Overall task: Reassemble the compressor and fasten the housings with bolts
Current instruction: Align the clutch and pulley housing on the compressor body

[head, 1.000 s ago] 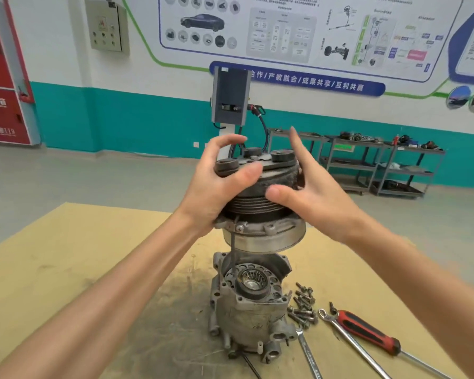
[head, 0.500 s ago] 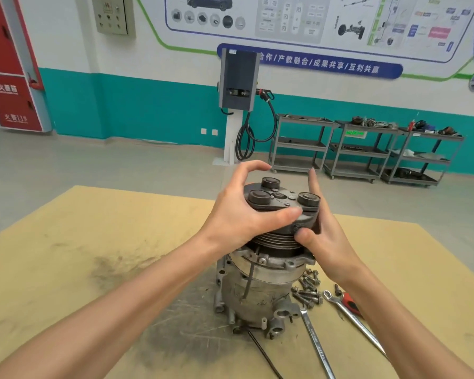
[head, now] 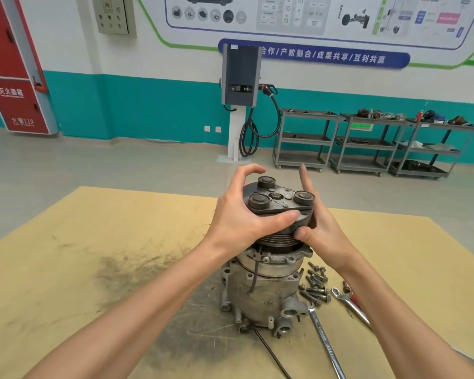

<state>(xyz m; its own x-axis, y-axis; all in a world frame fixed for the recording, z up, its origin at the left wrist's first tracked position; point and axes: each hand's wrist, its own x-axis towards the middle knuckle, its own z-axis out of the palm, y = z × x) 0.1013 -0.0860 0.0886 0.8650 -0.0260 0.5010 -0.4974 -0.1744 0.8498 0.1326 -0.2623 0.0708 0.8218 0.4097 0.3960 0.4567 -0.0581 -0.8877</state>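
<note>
I am holding the compressor's front housing (head: 274, 258), the half that carries the grooved pulley (head: 275, 239) and the dark clutch plate (head: 278, 199), on top of the rear housing (head: 260, 296), which is standing upright on the desk (head: 93, 242). The two halves are sitting one on the other, with a seam line showing around the body where they are meeting.

My left hand (head: 241, 214) is wrapping around the left side of the pulley: the thumb is lying across its near edge just under the clutch plate, and the fingers are curling over the far rim. My right hand (head: 320, 231) is gripping the right side, its thumb pressing on the grooves close to my left thumb, while the index finger is pointing straight up behind the plate. The remaining right fingers are hiding behind the pulley, so I cannot tell how they are lying.

A thin black wire (head: 255, 274) is hanging down the front of the body, and a dark cable (head: 271, 356) is trailing from under the base toward me.

To the right of the base, a heap of loose bolts (head: 315, 285) is lying on the desk, near the housing but not touching it. Just beside them a long wrench (head: 324, 343) is running toward the near edge, and a second wrench (head: 349, 303) is lying further right, partly under my right forearm. The desk surface is showing a dark greasy smear around the compressor.
</note>
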